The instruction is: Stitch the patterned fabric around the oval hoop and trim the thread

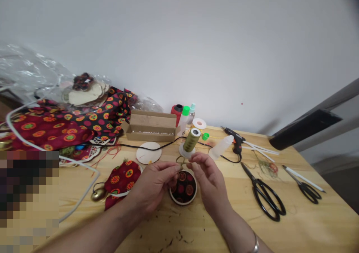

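Behind the wooden tabletop (235, 223), a plain pale wall (179, 51) rises along its far edge. Well in from the right edge, the person's left hand (158, 182) and right hand (210, 182) come close together over a round patterned disc (183, 191), which lies on the wood with its pale rim showing. Left thumb and forefinger are pinched on a thin olive cord (183, 164) that forms a small loop; the right thumb and fingertips close on the same cord, just beside them. Right behind stands a cone of olive thread (192, 141). Near the far edge sit an open cardboard box (153, 134) and a green-capped bottle (184, 120). Large black scissors (254, 182) and a smaller pair (303, 187) lie toward the right edge, while patterned fabric (103, 114) is heaped at the left
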### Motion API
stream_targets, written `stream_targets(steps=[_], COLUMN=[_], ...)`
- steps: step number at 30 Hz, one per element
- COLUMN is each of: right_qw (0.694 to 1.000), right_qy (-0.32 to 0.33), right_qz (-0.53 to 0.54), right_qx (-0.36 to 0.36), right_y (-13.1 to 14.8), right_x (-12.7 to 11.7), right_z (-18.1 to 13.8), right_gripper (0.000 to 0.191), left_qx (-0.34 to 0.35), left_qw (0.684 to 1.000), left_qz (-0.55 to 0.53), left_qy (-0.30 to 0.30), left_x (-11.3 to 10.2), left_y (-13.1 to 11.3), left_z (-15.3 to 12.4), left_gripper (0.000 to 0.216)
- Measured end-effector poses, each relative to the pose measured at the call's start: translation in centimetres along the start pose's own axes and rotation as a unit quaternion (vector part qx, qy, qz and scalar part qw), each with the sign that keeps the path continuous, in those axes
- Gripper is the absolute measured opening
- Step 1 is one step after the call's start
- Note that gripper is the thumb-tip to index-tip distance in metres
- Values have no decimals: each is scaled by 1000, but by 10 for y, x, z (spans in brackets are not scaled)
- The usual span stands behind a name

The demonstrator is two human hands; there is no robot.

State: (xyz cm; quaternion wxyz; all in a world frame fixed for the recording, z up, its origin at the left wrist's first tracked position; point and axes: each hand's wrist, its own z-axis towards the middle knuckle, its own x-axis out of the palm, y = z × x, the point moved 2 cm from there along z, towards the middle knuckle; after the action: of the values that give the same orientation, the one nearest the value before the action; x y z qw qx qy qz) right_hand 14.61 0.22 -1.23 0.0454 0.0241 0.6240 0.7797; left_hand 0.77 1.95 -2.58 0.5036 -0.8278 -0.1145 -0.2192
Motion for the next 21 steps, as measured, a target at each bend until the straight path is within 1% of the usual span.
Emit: stream_targets(steps=[1, 2, 3, 5, 7, 9, 11, 14, 16, 19, 21], right_qw=[995, 983, 968, 945, 933, 929, 930, 941, 942, 937, 938], right_qy=[16, 36, 51, 72, 85, 96, 113, 151, 169, 160, 135], right_qz=[66, 124, 171, 231, 246, 233, 205, 146, 128, 142, 143], right_qx=[72, 132, 176, 221, 249, 273, 284, 267, 262, 278, 284], right_y=[-4, -8, -10, -12, -12, -11, -10, -5, -4, -4, -5], right_x=[2, 4, 6, 9, 9, 8, 6, 4, 3, 2, 1], right_z=[1, 1, 0, -1, -2, -2, -1, 1, 2, 3, 4], right_gripper=[17, 21, 25, 32, 37, 40, 40, 35, 34, 30, 28], left_qx=[-1, 0, 1, 5, 11, 16, 16, 21, 26, 31, 34], left_qw=[1000, 1000, 1000, 1000, 999, 997, 995, 993, 990, 987, 986], left_qz=[3, 6, 10, 25, 50, 73, 87, 105, 118, 133, 138], left_qy=[3, 5, 5, 7, 17, 31, 39, 52, 72, 88, 89], left_x=[0, -1, -1, -1, 1, 2, 4, 5, 6, 6, 5], left_y=[1, 1, 2, 2, 2, 1, 0, -1, -2, -2, -1], left_z=[0, 0, 0, -1, -2, -3, -5, -5, -5, -5, -5], left_gripper=[18, 17, 16, 14, 13, 13, 15, 17, 19, 21, 20])
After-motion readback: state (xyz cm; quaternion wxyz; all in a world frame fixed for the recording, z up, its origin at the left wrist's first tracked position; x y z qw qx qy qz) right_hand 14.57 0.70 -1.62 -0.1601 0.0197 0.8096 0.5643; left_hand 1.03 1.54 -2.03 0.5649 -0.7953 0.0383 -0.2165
